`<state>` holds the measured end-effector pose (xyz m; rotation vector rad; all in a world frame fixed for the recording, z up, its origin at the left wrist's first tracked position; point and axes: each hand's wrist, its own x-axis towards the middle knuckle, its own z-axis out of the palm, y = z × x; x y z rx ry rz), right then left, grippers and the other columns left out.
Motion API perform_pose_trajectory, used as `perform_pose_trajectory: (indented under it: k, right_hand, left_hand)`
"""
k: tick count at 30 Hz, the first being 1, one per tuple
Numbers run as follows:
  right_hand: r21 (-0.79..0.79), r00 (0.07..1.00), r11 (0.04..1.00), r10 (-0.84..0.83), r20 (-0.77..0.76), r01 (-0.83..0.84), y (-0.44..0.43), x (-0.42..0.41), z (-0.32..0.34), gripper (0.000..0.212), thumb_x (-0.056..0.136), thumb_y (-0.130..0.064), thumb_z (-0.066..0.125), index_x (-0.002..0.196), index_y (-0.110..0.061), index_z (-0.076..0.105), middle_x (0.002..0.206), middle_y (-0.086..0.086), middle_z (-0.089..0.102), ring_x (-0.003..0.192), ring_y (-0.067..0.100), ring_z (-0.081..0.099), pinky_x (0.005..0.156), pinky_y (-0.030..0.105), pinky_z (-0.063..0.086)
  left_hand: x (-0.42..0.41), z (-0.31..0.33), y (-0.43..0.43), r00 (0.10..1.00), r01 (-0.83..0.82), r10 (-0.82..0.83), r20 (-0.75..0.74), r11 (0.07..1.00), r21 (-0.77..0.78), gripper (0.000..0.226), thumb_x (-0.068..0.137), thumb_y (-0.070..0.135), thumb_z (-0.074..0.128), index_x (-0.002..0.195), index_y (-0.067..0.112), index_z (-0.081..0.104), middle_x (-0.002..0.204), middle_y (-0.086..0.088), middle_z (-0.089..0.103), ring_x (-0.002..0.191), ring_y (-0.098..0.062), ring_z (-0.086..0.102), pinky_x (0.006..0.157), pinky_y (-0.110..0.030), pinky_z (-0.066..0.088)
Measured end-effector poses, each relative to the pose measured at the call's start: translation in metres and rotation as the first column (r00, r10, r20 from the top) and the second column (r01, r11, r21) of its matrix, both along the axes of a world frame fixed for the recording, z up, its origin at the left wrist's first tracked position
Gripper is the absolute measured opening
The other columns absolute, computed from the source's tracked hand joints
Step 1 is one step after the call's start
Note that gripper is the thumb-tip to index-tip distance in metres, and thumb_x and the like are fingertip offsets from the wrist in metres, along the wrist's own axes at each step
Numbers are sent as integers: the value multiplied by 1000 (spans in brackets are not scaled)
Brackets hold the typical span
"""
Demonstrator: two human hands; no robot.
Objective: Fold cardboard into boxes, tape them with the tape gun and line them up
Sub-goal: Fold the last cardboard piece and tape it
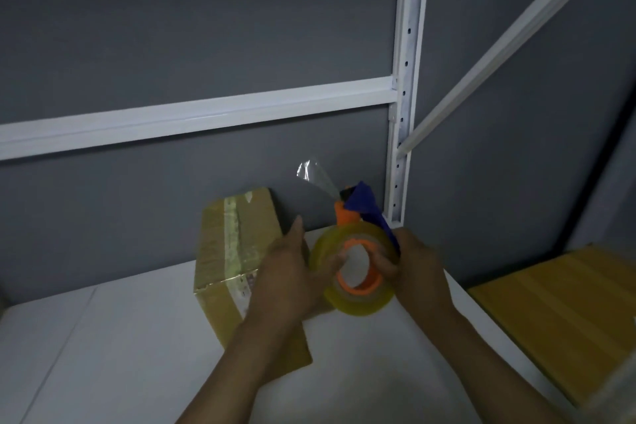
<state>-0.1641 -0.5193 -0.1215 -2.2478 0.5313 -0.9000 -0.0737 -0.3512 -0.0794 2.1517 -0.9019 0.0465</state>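
Your right hand (418,268) fingers clamp the orange-and-blue tape gun (358,251) with its clear yellowish roll; left hand (289,277) fingers pinch the roll's core. Just left of the gun sits the taped brown cardboard box (227,258). Keep the loose tape tail (316,175) off itself.
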Motion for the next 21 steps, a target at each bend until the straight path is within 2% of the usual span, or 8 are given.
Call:
perform_pose_trajectory:
  k: [2,4,6,8,12,15,18,21]
  right_hand:
    - [2,995,1000,-3,96,3,5,6,14,26,86,-45,62,88,-22,49,71,-4,58,64,11,58,56,22,48]
    - [33,995,998,43,86,-46,4,12,31,27,84,-40,68,85,-26,46,73,-2,57,66,11,58,54,20,47]
    - [225,969,943,228,99,-245,1,17,49,38,76,-33,79,97,-27,49,95,-1,61,86,13,61,63,21,51]
    - [361,881,803,437,184,-474,-2,20,67,56,68,-26,81,112,-36,47,110,-5,59,96,8,61,71,20,52]
    - [314,807,743,533,254,-590,5,25,88,62,64,-14,78,115,-32,47,95,-16,65,81,1,64,66,20,53]
    - [258,779,735,583,231,-627,6,29,95,74,55,-26,84,119,-32,47,101,-25,64,90,3,65,67,18,52]
    - [232,753,717,638,163,-658,7,32,98,82,55,-26,87,126,-37,47,112,-19,64,101,7,64,72,22,54]
    - [217,751,727,657,57,-652,6,34,97,88,61,-14,90,131,-42,44,117,-23,61,106,4,61,78,23,55]
  left_hand:
    - [3,4,-1,997,70,-71,-16,997,-40,48,82,57,61,123,34,51,103,20,63,92,4,60,83,-24,50]
    - [7,8,3,991,42,-63,-118,983,-176,37,77,52,68,109,34,58,90,17,68,79,3,64,68,-18,52]
    - [10,12,11,982,33,-87,-167,953,-301,41,71,49,71,108,34,60,86,16,70,75,3,65,60,-11,49]
    - [11,19,20,977,69,-136,-165,931,-358,42,67,45,72,106,35,60,85,19,70,75,5,65,59,-9,47]
    - [23,39,34,960,93,-184,-211,921,-379,68,75,53,57,137,29,46,116,31,57,98,22,54,78,-3,43]
    - [41,68,39,948,-11,-148,-281,870,-493,81,77,76,41,141,26,44,129,16,60,116,4,56,100,-20,44]
    - [53,101,38,793,-88,-395,-464,680,-728,47,77,48,54,116,22,57,122,-1,66,110,-15,64,94,-33,51]
    - [63,116,36,801,-67,-396,-449,686,-725,19,88,23,58,105,18,64,92,5,73,90,-10,70,75,-21,54]
